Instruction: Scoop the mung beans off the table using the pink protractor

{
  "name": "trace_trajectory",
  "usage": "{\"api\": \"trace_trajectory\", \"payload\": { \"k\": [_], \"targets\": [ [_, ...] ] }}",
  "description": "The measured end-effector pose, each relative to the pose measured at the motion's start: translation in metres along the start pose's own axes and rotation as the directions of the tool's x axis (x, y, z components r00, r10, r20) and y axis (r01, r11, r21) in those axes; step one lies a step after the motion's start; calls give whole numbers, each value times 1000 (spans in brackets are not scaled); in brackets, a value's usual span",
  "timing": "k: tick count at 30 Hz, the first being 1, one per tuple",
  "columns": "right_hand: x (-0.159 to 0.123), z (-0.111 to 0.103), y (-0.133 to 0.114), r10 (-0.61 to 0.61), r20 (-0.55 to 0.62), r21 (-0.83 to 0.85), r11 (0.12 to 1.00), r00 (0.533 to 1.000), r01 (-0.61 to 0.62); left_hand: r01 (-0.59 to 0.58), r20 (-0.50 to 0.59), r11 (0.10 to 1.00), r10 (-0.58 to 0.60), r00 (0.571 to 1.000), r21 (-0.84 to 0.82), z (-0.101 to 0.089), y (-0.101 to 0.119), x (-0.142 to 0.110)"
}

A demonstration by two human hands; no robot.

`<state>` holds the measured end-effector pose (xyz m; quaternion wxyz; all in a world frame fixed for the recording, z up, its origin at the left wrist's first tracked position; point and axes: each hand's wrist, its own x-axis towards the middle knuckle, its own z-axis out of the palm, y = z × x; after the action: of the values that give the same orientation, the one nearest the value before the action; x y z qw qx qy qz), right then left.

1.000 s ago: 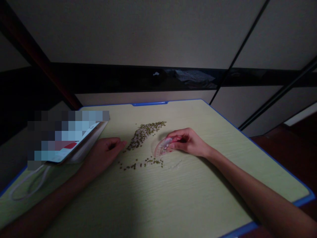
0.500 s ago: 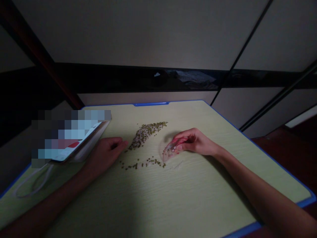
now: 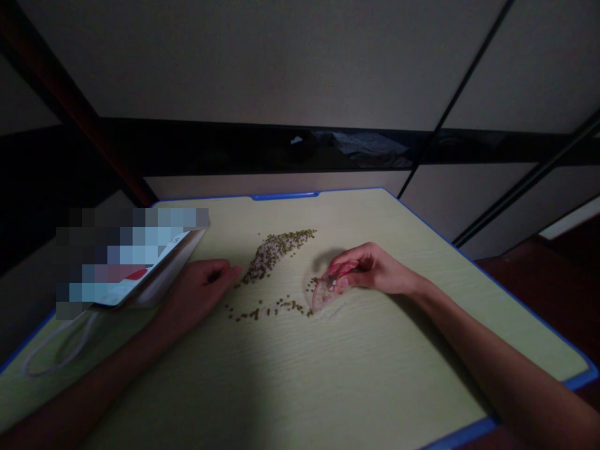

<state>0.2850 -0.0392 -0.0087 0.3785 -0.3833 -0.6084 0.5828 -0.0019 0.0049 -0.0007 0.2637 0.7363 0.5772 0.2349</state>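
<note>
Right hand (image 3: pixel 359 270) on clear pinkish cup (image 3: pixel 321 294), beside green beans (image 3: pixel 274 253)

Compared with one second ago, I have moved the right hand (image 3: pixel 374 269), together with the clear reddish cup (image 3: pixel 323 296), slightly toward 3 o'clock, farther from the grain pile (image 3: pixel 276 250). At the cup's 9 o'clock edge, a few loose grains (image 3: pixel 312 284) now appear; inside or outside, I cannot tell.

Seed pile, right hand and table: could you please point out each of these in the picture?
Seed pile (image 3: pixel 273 251): head view, the middle of the heap.
Right hand (image 3: pixel 380 270): head view, the middle of the hand.
Table (image 3: pixel 356 375): head view, a bare part of the top.
</note>
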Motion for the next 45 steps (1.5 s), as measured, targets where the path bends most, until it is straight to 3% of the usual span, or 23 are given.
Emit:
{"api": "trace_trajectory", "payload": {
  "k": [13,34,45],
  "targets": [
    [-3,8,-3,56,13,-27,998,998,-56,1,-4,1000,-1,1000,2,0,2,0],
    [1,7,-2,-22,-139,-104,995,990,7,3,14,1000,-3,1000,10,0,3,0],
    [-4,8,-3,62,18,-28,998,998,-61,0,11,1000,0,1000,5,0,2,-1]
  ]
}}
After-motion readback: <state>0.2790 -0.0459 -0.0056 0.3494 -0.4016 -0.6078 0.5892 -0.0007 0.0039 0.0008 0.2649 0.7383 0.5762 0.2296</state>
